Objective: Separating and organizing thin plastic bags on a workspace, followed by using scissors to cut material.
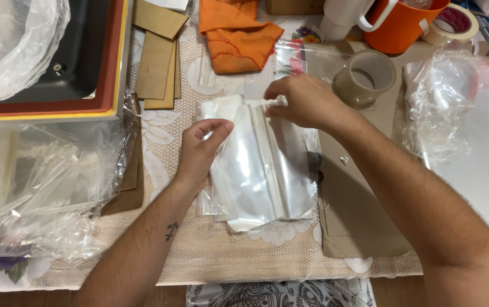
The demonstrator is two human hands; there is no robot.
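**Two hands on a clear bag, mid-frame**

A clear plastic bag point(261, 170) with something white folded inside lies at the centre of the frame, on a beige lace tablecloth point(210, 256). It sits long-ways, its top edge toward the upper part of the frame, and more clear sleeves stick out beneath its lower left corner.

The left hand point(199, 150) comes up from the lower left, the forearm slanting in and the wrist bent slightly. Its thumb and forefinger are pinched together on the bag's left edge, with the other fingers curled under.

The right hand point(304, 102) reaches in from the lower right along a long forearm that crosses a flat sheet of cardboard point(358, 222). It is turned palm-down over the bag's top edge, knuckles up, the fingertips closed on the thin strip of plastic at the bag's mouth.

Just right of that hand stands a roll of brown tape point(365, 77). An orange cloth point(236, 34) lies at upper centre, an orange jug point(398, 25) at upper right. Cardboard pieces point(159, 57) are stacked at upper left, beside a tray with a red and yellow rim point(74, 111). Crumpled plastic point(46, 182) fills the left side, and more plastic wrap point(454, 102) bunches at the right.
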